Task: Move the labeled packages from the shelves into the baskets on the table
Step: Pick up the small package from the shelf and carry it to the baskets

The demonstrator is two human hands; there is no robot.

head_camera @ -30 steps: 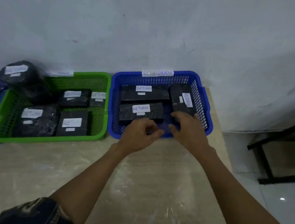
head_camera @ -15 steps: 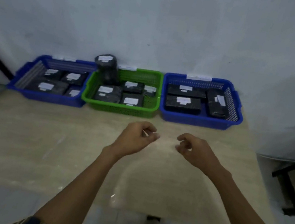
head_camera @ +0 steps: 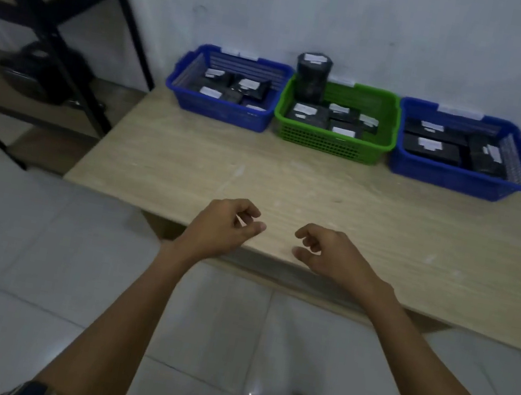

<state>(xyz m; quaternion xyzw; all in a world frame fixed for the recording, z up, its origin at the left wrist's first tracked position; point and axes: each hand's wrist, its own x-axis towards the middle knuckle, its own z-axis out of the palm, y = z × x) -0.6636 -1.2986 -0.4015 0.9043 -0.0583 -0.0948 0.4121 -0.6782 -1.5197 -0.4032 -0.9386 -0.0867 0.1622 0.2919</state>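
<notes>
My left hand (head_camera: 222,225) and right hand (head_camera: 329,254) hover empty, loosely curled, over the pale wooden table (head_camera: 289,185). Black white-labelled packages (head_camera: 431,147): four in the left blue plastic basket (head_camera: 218,114), five in the green plastic basket (head_camera: 327,143), three in the right blue plastic basket (head_camera: 446,179).

Bare tabletop (head_camera: 289,181): open from near edge to mid-depth. Left blue basket (head_camera: 218,113), green basket (head_camera: 328,143), right blue basket (head_camera: 447,178) block the far edge; tall wrapped package (head_camera: 312,74) overtops them. Shelf upright (head_camera: 126,10) bounds left.
</notes>
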